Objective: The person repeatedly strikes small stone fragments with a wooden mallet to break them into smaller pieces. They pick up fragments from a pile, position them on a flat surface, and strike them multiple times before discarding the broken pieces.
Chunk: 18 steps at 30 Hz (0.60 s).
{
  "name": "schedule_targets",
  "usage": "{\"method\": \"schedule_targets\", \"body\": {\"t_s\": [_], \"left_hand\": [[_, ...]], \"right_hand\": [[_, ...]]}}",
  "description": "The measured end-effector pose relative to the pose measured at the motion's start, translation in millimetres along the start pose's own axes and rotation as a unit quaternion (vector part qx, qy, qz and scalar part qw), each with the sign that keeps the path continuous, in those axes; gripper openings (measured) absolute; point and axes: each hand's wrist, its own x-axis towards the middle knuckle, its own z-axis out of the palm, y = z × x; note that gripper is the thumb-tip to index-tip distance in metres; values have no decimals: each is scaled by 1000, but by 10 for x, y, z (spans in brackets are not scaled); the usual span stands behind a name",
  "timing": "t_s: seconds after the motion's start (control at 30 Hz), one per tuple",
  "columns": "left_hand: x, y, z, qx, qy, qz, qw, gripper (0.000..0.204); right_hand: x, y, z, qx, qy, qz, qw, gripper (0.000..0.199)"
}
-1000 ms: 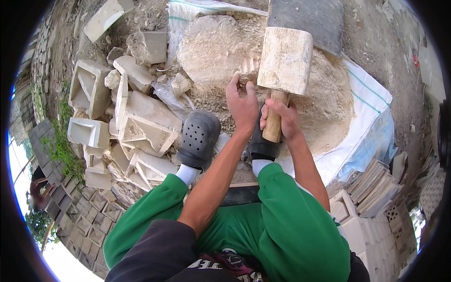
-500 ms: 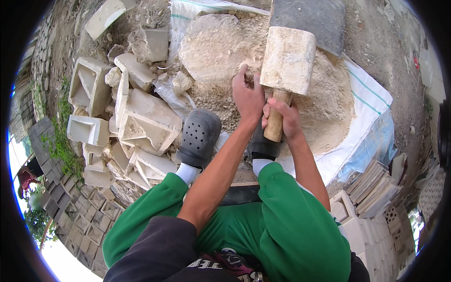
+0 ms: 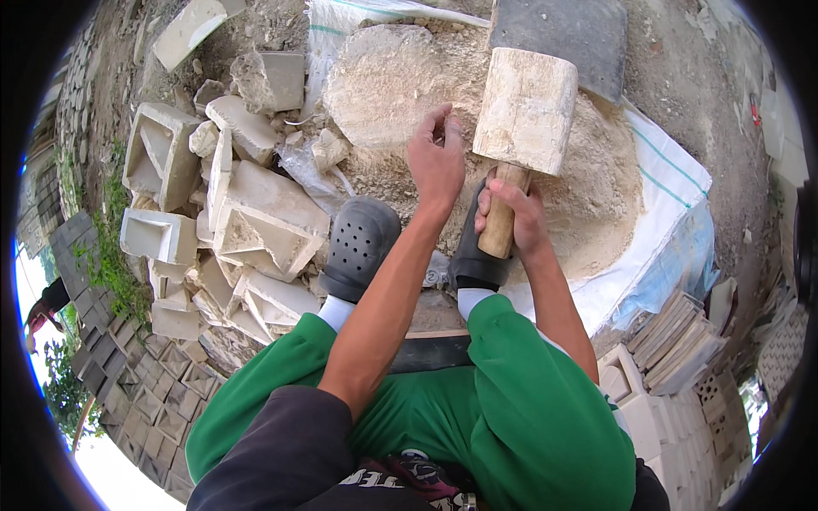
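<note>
Two hands at work over a white sheet [image 3: 665, 166] with green stripes, spread on the ground. Noted left to right.

Far left rim: another person's arm [image 3: 44, 313], small and blurred; it has shifted outward since the first frame, a dark sleeve now showing.

Outside the sheet's left edge: heap of broken pale blocks [image 3: 268, 204], several hollow, unchanged. Crumpled clear plastic [image 3: 302, 175] lies between heap and sheet. Left clog [image 3: 366, 243], grey and perforated, stands beside the heap.

Upper left part of sheet: broad flat stone [image 3: 383, 85], dusted, same position as before. Left hand [image 3: 434, 166] is near its lower right side, half curled, thumb and forefinger bent with a gap between them. Half a second ago this hand lay farther right, close to the mallet; it has since moved back left, and its fingertips sit higher. Whether they touch the pale crushed material [image 3: 596, 170] below: cannot tell.

Right of centre: wooden mallet [image 3: 526, 111], held head up above the sheet, beside the left hand. Right hand [image 3: 515, 213] is wrapped around its handle [image 3: 498, 228]; grip unchanged, head slightly farther right.

Top edge of sheet: dark grey slab [image 3: 562, 43], partly behind the mallet head. Beyond the lower right edge: stacked thin tiles [image 3: 682, 341].
</note>
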Motion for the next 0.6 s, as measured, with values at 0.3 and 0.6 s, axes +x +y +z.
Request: {"method": "schedule_targets", "body": {"t_s": [0.3, 0.6], "left_hand": [[184, 94, -31, 200, -70, 149, 966, 36], [330, 81, 73, 193, -81, 145, 967, 22]], "right_hand": [[9, 11, -20, 5, -3, 2, 1000, 29], [10, -4, -10, 15, 0, 13, 1000, 29]]}}
